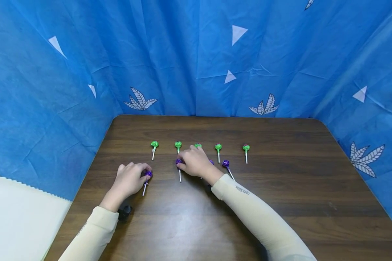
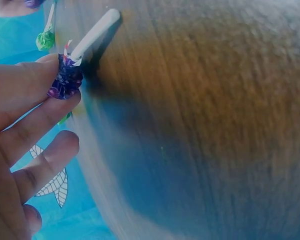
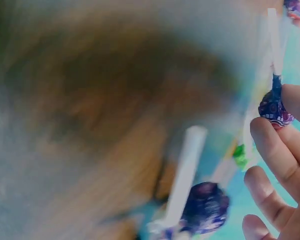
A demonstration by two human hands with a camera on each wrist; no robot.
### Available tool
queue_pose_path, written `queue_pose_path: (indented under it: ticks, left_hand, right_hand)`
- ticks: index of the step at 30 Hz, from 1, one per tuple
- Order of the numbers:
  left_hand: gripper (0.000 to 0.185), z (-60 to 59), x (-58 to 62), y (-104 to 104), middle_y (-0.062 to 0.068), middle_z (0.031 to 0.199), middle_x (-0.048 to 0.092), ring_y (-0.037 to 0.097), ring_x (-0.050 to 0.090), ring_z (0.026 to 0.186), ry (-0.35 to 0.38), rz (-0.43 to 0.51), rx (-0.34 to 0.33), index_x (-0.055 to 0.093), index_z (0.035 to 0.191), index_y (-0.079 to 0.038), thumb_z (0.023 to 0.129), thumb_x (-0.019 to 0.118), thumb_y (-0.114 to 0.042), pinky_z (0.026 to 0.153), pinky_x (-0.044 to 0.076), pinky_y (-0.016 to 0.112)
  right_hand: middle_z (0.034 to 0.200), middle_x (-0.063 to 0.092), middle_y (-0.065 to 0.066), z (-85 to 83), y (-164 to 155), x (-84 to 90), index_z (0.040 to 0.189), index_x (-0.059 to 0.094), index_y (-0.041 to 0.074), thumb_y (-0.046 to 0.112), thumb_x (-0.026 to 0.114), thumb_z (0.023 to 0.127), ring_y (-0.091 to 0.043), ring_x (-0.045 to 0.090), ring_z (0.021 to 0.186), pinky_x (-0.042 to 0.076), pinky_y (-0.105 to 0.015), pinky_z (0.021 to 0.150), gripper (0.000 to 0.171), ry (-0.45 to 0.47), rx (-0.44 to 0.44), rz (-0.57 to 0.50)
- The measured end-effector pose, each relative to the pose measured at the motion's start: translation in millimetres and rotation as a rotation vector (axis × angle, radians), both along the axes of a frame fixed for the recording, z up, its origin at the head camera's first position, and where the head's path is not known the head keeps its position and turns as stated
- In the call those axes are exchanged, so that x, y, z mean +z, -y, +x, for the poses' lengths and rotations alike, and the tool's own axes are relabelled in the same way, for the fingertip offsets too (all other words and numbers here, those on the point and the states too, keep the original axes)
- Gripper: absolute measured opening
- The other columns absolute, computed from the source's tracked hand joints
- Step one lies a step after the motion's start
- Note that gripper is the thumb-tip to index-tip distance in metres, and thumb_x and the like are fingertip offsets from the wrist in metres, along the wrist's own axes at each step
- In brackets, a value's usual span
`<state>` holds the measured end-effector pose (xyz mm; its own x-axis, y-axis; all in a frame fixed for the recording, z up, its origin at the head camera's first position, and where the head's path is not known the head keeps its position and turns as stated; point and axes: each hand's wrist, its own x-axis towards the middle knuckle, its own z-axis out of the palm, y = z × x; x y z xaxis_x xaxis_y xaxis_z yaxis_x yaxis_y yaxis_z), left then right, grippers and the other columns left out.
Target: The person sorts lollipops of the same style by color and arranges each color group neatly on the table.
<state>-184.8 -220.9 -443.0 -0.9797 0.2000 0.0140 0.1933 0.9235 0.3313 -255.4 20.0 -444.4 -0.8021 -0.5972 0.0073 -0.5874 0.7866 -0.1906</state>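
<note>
My left hand [image 1: 128,180] pinches the wrapped head of a purple lollipop [image 1: 148,174] at the left of the table, its white stick angled toward me. In the left wrist view, thumb and finger meet on that purple wrapper [image 2: 69,80]. The right hand [image 1: 196,161] holds a second purple lollipop [image 1: 179,161] by its head, stick toward me; the right wrist view shows its wrapper [image 3: 274,111] between thumb and finger. Another purple lollipop [image 1: 226,164] lies slanted to the right of that hand. One more purple lollipop [image 1: 211,162] is mostly hidden behind the right hand and wrist.
Beyond the hands, several green lollipops [image 1: 218,146] lie in a row across the brown wooden table [image 1: 281,174], one partly covered by the right hand. A small black object [image 1: 125,212] is by the left wrist. Blue curtain [image 1: 183,54] surrounds the table's back and sides.
</note>
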Motion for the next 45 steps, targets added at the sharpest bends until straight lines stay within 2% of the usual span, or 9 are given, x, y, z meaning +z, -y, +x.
queue_pose_path:
  ticks: [7,12,21,25,30,35,39,42,45]
  left_hand:
    - [0.016,-0.2,-1.0,2.8,0.002,0.101,0.076,0.023,0.058,0.085,0.011,0.005,0.014,0.072,0.103,-0.016,0.087,0.076,-0.018,0.072,0.028,0.041]
    - [0.018,-0.3,-1.8,4.4,0.003,0.102,0.076,0.024,0.059,0.087,0.011,0.010,0.010,0.072,0.104,-0.016,0.087,0.076,-0.018,0.071,0.027,0.040]
    - [0.024,-0.1,-4.0,4.0,0.005,0.108,0.075,0.029,0.062,0.095,-0.005,0.017,0.006,0.071,0.110,-0.016,0.087,0.076,-0.018,0.072,0.027,0.041]
    - [0.025,0.7,-3.9,5.1,0.006,0.111,0.074,0.031,0.063,0.099,-0.009,0.024,0.008,0.070,0.111,-0.017,0.087,0.076,-0.022,0.073,0.028,0.042]
    - [0.030,1.0,2.8,2.6,0.007,0.116,0.071,0.032,0.061,0.103,-0.029,0.034,0.008,0.069,0.117,-0.016,0.090,0.073,-0.028,0.075,0.029,0.043]
    - [0.038,-4.4,14.0,-13.4,0.010,0.123,0.069,0.031,0.059,0.104,-0.076,0.036,-0.002,0.066,0.125,-0.014,0.092,0.069,-0.034,0.077,0.030,0.043]
    - [0.038,-10.7,23.5,-34.1,0.007,0.121,0.069,0.030,0.060,0.101,-0.131,0.020,-0.030,0.067,0.124,-0.016,0.092,0.069,-0.036,0.077,0.032,0.043]
    - [0.038,-14.8,29.2,-51.6,0.006,0.117,0.071,0.029,0.062,0.099,-0.160,0.004,-0.055,0.067,0.122,-0.017,0.091,0.070,-0.038,0.076,0.034,0.043]
    - [0.039,-19.4,32.2,-69.6,0.005,0.112,0.072,0.029,0.063,0.098,-0.176,-0.018,-0.076,0.068,0.121,-0.016,0.090,0.071,-0.039,0.078,0.036,0.044]
  right_hand:
    - [0.095,0.074,0.013,23.5,13.7,11.9,0.104,0.073,0.024,0.042,0.067,0.093,-0.015,0.052,0.084,0.037,-0.032,0.073,0.022,-0.014,0.036,-0.027]
    - [0.094,0.074,0.012,35.8,24.2,7.3,0.102,0.072,0.025,0.045,0.065,0.093,-0.016,0.054,0.083,0.038,-0.034,0.074,0.023,-0.056,0.052,0.016]
    - [0.095,0.073,0.009,38.5,26.7,-4.7,0.096,0.068,0.024,0.045,0.064,0.093,-0.018,0.057,0.085,0.038,-0.034,0.073,0.021,-0.072,0.030,0.071]
    - [0.097,0.073,0.009,38.6,26.3,-5.9,0.097,0.068,0.024,0.045,0.065,0.093,-0.018,0.057,0.086,0.039,-0.034,0.074,0.021,-0.078,0.037,0.072]
    - [0.101,0.073,0.008,40.1,22.3,-4.3,0.105,0.070,0.024,0.048,0.064,0.093,-0.019,0.058,0.091,0.041,-0.034,0.075,0.027,-0.086,0.039,0.057]
    - [0.109,0.071,0.006,36.1,4.6,4.8,0.113,0.070,0.022,0.048,0.061,0.095,-0.020,0.058,0.098,0.044,-0.037,0.082,0.033,-0.075,0.013,-0.029]
    - [0.112,0.070,0.003,25.3,-23.6,9.7,0.116,0.070,0.019,0.045,0.062,0.095,-0.022,0.057,0.099,0.045,-0.039,0.081,0.034,-0.128,-0.062,-0.088]
    - [0.109,0.069,0.002,18.0,-48.7,9.6,0.115,0.071,0.018,0.042,0.066,0.094,-0.023,0.055,0.095,0.043,-0.039,0.077,0.033,-0.170,-0.138,-0.087]
    - [0.109,0.069,-0.001,13.8,-70.0,8.5,0.116,0.071,0.016,0.041,0.068,0.092,-0.025,0.053,0.095,0.042,-0.040,0.076,0.034,-0.172,-0.201,-0.065]
